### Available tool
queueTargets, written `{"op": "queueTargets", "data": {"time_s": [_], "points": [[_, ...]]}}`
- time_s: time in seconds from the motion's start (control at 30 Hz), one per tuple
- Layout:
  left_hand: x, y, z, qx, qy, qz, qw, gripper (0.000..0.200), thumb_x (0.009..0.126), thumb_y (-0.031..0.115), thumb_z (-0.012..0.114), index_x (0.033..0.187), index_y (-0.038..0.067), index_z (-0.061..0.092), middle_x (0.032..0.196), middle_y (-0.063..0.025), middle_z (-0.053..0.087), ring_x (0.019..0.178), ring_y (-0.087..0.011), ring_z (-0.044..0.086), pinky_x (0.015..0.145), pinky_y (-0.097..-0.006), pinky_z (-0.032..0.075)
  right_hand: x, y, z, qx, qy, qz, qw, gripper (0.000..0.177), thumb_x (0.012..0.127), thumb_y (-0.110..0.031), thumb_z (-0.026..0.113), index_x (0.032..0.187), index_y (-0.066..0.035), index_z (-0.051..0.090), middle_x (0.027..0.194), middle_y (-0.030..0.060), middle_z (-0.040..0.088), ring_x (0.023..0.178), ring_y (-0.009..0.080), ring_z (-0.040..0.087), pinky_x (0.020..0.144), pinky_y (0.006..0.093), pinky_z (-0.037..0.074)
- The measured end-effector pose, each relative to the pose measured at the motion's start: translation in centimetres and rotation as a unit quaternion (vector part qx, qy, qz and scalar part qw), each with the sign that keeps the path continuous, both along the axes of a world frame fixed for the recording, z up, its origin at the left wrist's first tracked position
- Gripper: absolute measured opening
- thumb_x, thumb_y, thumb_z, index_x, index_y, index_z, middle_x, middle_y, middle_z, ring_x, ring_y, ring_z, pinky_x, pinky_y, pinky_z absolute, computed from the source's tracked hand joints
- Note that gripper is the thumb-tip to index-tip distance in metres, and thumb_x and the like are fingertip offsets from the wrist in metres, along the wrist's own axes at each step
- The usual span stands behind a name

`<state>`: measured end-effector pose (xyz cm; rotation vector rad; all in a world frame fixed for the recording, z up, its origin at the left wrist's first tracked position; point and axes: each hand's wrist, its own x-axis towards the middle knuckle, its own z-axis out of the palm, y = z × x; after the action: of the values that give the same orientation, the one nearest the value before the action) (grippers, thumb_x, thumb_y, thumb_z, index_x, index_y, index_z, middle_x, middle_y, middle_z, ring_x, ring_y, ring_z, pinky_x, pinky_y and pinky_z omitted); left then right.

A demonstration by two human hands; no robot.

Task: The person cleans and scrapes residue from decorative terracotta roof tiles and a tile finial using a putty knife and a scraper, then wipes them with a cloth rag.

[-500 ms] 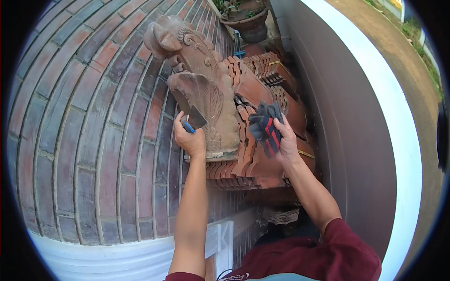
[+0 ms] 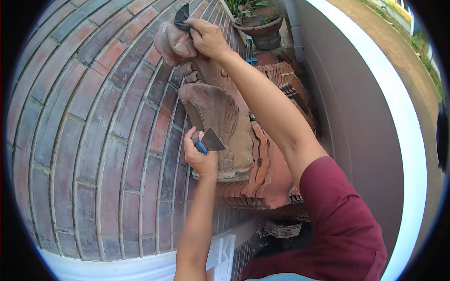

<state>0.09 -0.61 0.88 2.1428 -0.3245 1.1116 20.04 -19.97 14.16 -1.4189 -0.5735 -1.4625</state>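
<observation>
Terracotta statue point(image 2: 215, 103) against brick wall point(image 2: 108, 140), roof tiles point(image 2: 269, 173) stacked alongside, potted plant point(image 2: 262, 28) beyond. Right arm crosses over tiles and statue; right hand point(image 2: 209, 38) pinches dark cloth point(image 2: 183, 18) at statue's top. Left hand point(image 2: 202, 157), low, grips scraper point(image 2: 213, 140), blade tilted.

Statue point(image 2: 202, 99) on tile stack point(image 2: 274, 180), right of wall point(image 2: 112, 140)

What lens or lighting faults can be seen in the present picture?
Head view: strong fisheye bending bows the brick wall, and black surrounds the image; head view: light is soft, the white strip looks nearly washed out, the dark cloth shows little detail.
</observation>
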Motion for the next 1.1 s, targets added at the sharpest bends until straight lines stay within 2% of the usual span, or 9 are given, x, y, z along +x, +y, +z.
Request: {"op": "queueTargets", "data": {"time_s": [0.07,0.17,0.27,0.4,0.5,0.6,0.9,1.0,1.1], "points": [[0.0,0.0,-0.3,-0.002,0.0,0.007,1.0,0.033,0.08,0.014,0.071,0.111,0.003,0.063,0.098,-0.0148,0.069,0.087,-0.0316,0.067,0.078,-0.0382,0.05,2.2,-2.0,0.7,0.071,0.233,0.01,0.97,0.032,0.083,-0.016,0.053,0.108,-0.008,0.07,0.109,0.0232,0.067,0.107,0.0415,0.061,0.093,0.0417,0.049],[0.1,0.3,-0.3,0.009,-0.002,0.014,1.0,0.033,0.081,0.015,0.071,0.11,0.003,0.063,0.097,-0.0148,0.069,0.086,-0.0318,0.066,0.078,-0.038,0.05,5.8,-3.8,-0.2,0.069,0.362,-0.029,0.929,0.036,0.077,-0.02,0.056,0.107,-0.009,0.072,0.11,0.0222,0.068,0.106,0.0397,0.063,0.094,0.0405,0.049],[0.1,0.2,-0.3,0.009,0.004,0.015,1.0,0.029,0.085,0.016,0.068,0.11,0.002,0.062,0.099,-0.0163,0.067,0.089,-0.0342,0.065,0.08,-0.0397,0.049,4.8,-2.6,2.5,0.102,0.367,0.026,0.924,0.034,0.078,-0.021,0.057,0.107,-0.009,0.072,0.11,0.0219,0.068,0.106,0.0394,0.063,0.093,0.0402,0.05],[-0.1,0.0,-0.1,0.006,0.018,0.007,1.0,0.025,0.092,0.018,0.061,0.109,-0.001,0.06,0.103,-0.0191,0.065,0.094,-0.0392,0.062,0.083,-0.0434,0.048,-0.4,0.6,4.1,0.004,0.072,-0.037,0.997,0.028,0.087,-0.021,0.062,0.111,-0.009,0.07,0.099,0.022,0.069,0.098,0.0377,0.065,0.083,0.0405,0.052],[-0.3,0.0,-0.1,0.009,0.015,0.01,1.0,0.026,0.092,0.018,0.061,0.109,0.0,0.06,0.103,-0.019,0.065,0.094,-0.0395,0.062,0.083,-0.0439,0.048,1.4,-1.0,0.6,0.018,0.039,-0.029,0.999,0.027,0.087,-0.021,0.062,0.11,-0.009,0.07,0.1,0.0212,0.069,0.097,0.0352,0.067,0.083,0.0403,0.052],[-0.1,0.2,-0.3,0.011,-0.004,0.018,1.0,0.028,0.089,0.02,0.065,0.108,0.001,0.062,0.098,-0.0175,0.066,0.089,-0.0365,0.064,0.081,-0.0411,0.049,3.9,-3.3,1.0,0.095,0.345,-0.036,0.933,0.025,0.083,-0.016,0.062,0.103,-0.002,0.07,0.099,0.0232,0.068,0.098,0.0408,0.064,0.087,0.0435,0.051],[0.2,0.3,-0.5,0.01,-0.015,0.023,1.0,0.028,0.089,0.021,0.065,0.108,0.001,0.062,0.096,-0.0173,0.067,0.088,-0.035,0.065,0.08,-0.0397,0.049,-3.6,1.0,-0.7,-0.099,-0.073,-0.005,0.992,0.024,0.089,-0.002,0.06,0.112,-0.003,0.066,0.1,0.018,0.069,0.099,0.035,0.067,0.085,0.0371,0.051],[0.5,0.0,-0.4,0.013,-0.019,0.026,0.999,0.027,0.089,0.021,0.065,0.107,0.001,0.062,0.096,-0.0172,0.066,0.087,-0.0351,0.064,0.08,-0.04,0.049,-4.3,-2.3,-1.8,-0.126,0.042,0.048,0.99,0.024,0.087,-0.002,0.061,0.11,-0.004,0.067,0.101,0.0185,0.068,0.095,0.0366,0.066,0.082,0.0386,0.052],[0.4,0.1,-0.4,0.016,-0.022,0.029,0.999,0.026,0.089,0.02,0.065,0.107,0.001,0.062,0.095,-0.0171,0.066,0.087,-0.0355,0.064,0.079,-0.0403,0.049,-1.0,-3.1,0.8,0.113,0.184,-0.038,0.976,0.023,0.092,-0.013,0.057,0.111,-0.005,0.067,0.096,0.0199,0.069,0.091,0.0359,0.066,0.079,0.0382,0.051]]}}
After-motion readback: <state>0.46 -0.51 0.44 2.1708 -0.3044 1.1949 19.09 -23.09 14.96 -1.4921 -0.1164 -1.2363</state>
